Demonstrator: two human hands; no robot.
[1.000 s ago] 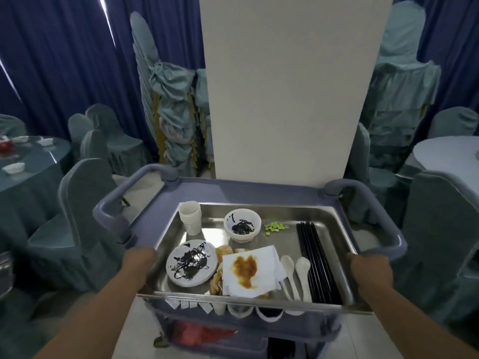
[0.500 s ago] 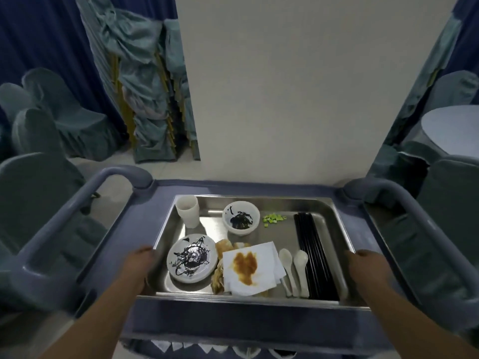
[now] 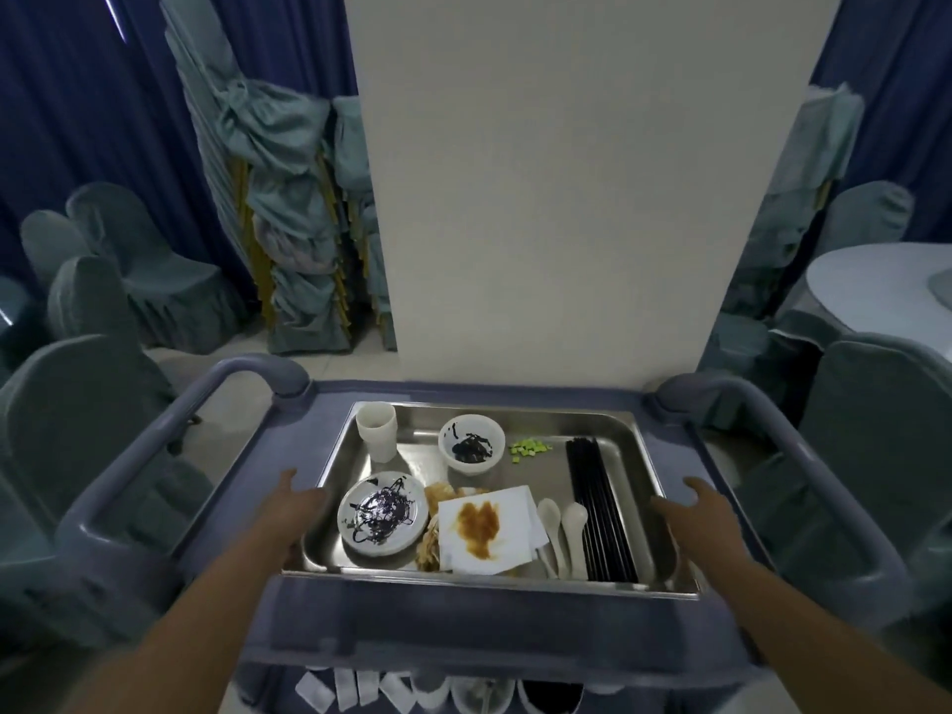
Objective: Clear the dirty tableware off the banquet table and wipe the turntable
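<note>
A steel tray [image 3: 515, 408] sits on the top of a grey-blue service cart [image 3: 463, 626]. In it lie a sauce-smeared plate [image 3: 384, 512], a dirty white bowl [image 3: 471, 444], a stack of white cups [image 3: 377, 430], a stained napkin [image 3: 484, 528], two white spoons [image 3: 566, 528], black chopsticks [image 3: 597, 507] and green food bits [image 3: 528, 449]. My left hand [image 3: 299, 505] touches the tray's left rim, thumb raised. On the right rim rests my right hand [image 3: 690, 507], its thumb also lifted. Neither hand is curled round the rim.
A white pillar [image 3: 566, 198] stands right behind the cart. Stacked covered chairs [image 3: 288, 224] lean beside it. Covered chairs flank the cart at left [image 3: 77, 414] and right [image 3: 886, 430]. A round table [image 3: 886, 286] is at the far right. Curved cart handles [image 3: 154, 456] rise on both sides.
The tray came down from above the cart onto its top. Both hands loosened from gripping the rims, thumbs now raised.
</note>
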